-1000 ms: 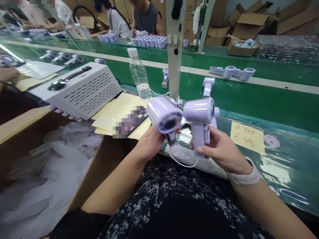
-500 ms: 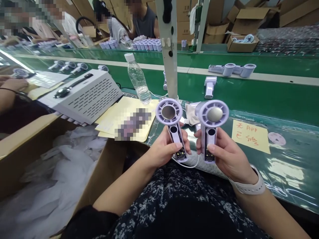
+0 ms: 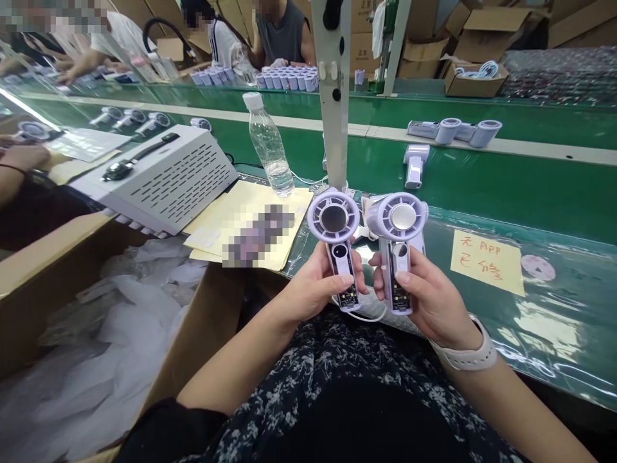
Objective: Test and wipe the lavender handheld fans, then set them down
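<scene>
My left hand [image 3: 321,283] is closed round the handle of a lilac handheld fan [image 3: 334,218], its thumb on the handle front. The round head faces me, with a dark disc in the centre. In my right hand [image 3: 429,289] is a second lilac handheld fan [image 3: 401,217], turned a little to the left, with a silvery disc. Both handles show bare circuit parts near the bottom. The two fans are upright side by side, slightly apart. Behind the right one lies another lilac piece, mostly hidden. A white cable [image 3: 369,319] runs below the hands.
A water bottle [image 3: 270,145] stands by a metal post [image 3: 333,96]. Left are yellow papers [image 3: 212,238], a grey vented box [image 3: 178,180] and a carton [image 3: 159,360] of plastic bags. A handwritten note [image 3: 486,260] lies right. More fans [image 3: 417,166] lie beyond; co-workers sit opposite.
Both fans were turned from side-on until their round fronts faced me. Since then the right fan has swung slightly leftward. Both hands have kept their hold.
</scene>
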Action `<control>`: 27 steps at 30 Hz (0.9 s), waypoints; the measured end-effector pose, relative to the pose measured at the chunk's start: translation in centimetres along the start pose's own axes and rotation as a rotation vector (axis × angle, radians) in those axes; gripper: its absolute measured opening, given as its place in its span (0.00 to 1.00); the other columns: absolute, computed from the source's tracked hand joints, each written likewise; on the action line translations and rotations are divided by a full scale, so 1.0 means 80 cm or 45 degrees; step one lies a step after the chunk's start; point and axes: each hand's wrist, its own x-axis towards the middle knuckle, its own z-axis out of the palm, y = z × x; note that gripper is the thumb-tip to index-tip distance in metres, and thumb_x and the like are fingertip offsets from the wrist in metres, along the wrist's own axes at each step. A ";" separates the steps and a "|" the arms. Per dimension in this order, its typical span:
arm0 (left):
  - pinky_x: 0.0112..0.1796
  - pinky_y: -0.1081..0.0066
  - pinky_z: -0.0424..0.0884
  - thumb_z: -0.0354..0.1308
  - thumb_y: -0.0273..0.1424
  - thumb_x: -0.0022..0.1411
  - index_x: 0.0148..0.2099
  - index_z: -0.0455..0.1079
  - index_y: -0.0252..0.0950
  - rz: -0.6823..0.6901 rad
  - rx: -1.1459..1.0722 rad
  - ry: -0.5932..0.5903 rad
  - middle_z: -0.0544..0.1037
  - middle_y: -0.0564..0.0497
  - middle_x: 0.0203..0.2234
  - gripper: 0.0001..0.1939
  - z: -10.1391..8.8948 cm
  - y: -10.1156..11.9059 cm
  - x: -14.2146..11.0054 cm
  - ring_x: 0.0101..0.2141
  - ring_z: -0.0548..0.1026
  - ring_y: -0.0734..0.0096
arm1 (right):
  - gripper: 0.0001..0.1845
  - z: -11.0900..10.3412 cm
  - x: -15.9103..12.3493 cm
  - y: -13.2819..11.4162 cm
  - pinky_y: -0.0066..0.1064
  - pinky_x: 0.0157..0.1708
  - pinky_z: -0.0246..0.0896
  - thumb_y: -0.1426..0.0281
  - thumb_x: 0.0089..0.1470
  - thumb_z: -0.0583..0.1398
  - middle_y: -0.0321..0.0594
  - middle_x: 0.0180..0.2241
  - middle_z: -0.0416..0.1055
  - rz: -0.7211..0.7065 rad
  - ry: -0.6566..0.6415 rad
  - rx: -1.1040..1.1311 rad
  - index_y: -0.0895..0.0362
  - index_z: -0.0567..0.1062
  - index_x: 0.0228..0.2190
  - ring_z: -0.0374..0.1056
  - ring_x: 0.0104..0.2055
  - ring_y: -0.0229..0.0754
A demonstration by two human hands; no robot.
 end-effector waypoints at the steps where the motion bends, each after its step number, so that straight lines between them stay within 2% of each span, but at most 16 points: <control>1: 0.38 0.66 0.75 0.68 0.30 0.59 0.54 0.63 0.41 -0.002 -0.003 -0.007 0.73 0.53 0.39 0.23 0.001 0.002 -0.001 0.34 0.78 0.69 | 0.17 -0.001 -0.001 -0.001 0.35 0.33 0.71 0.58 0.58 0.65 0.40 0.39 0.73 0.005 -0.019 0.007 0.52 0.74 0.46 0.68 0.31 0.40; 6: 0.38 0.65 0.75 0.68 0.30 0.58 0.53 0.64 0.40 0.002 -0.002 -0.006 0.73 0.53 0.38 0.24 0.008 0.007 -0.004 0.34 0.77 0.69 | 0.19 -0.005 -0.003 -0.008 0.36 0.34 0.71 0.58 0.58 0.66 0.38 0.35 0.72 -0.019 -0.023 -0.067 0.51 0.73 0.49 0.69 0.33 0.43; 9: 0.35 0.66 0.75 0.69 0.32 0.57 0.53 0.63 0.40 -0.016 -0.049 0.047 0.73 0.53 0.37 0.25 0.008 0.004 0.001 0.32 0.76 0.70 | 0.21 -0.005 -0.002 -0.006 0.35 0.33 0.71 0.57 0.58 0.66 0.40 0.39 0.73 0.001 -0.018 -0.019 0.51 0.73 0.49 0.70 0.35 0.43; 11: 0.33 0.67 0.76 0.68 0.34 0.57 0.52 0.63 0.39 -0.016 -0.114 0.096 0.73 0.54 0.35 0.24 0.008 0.000 0.005 0.30 0.76 0.70 | 0.17 -0.004 -0.001 -0.003 0.33 0.30 0.70 0.56 0.59 0.65 0.42 0.41 0.73 0.013 0.016 0.019 0.53 0.74 0.45 0.69 0.33 0.41; 14: 0.31 0.68 0.76 0.67 0.35 0.58 0.51 0.63 0.39 0.006 -0.176 0.179 0.73 0.55 0.33 0.21 0.008 -0.004 0.006 0.29 0.75 0.72 | 0.15 -0.003 -0.001 0.002 0.29 0.25 0.67 0.56 0.62 0.62 0.40 0.36 0.72 0.027 0.085 0.025 0.55 0.74 0.40 0.67 0.28 0.37; 19: 0.32 0.68 0.77 0.67 0.36 0.60 0.49 0.63 0.38 0.064 -0.099 0.019 0.73 0.55 0.33 0.20 0.010 -0.001 0.003 0.29 0.75 0.72 | 0.16 -0.005 -0.005 0.002 0.26 0.22 0.66 0.55 0.63 0.63 0.40 0.37 0.73 0.036 -0.053 0.055 0.55 0.74 0.43 0.68 0.28 0.36; 21: 0.32 0.69 0.76 0.67 0.36 0.61 0.49 0.63 0.38 0.072 -0.060 0.023 0.72 0.55 0.34 0.20 0.009 -0.001 0.003 0.29 0.76 0.73 | 0.15 -0.006 -0.005 0.001 0.26 0.23 0.66 0.56 0.63 0.63 0.39 0.38 0.73 0.010 -0.028 0.047 0.55 0.75 0.42 0.68 0.28 0.36; 27: 0.35 0.66 0.78 0.66 0.37 0.62 0.50 0.64 0.39 0.098 0.029 0.051 0.72 0.54 0.37 0.19 0.005 -0.007 0.007 0.32 0.76 0.71 | 0.18 -0.008 -0.001 0.004 0.29 0.27 0.67 0.53 0.63 0.60 0.39 0.30 0.73 0.026 0.044 0.062 0.56 0.75 0.42 0.68 0.27 0.38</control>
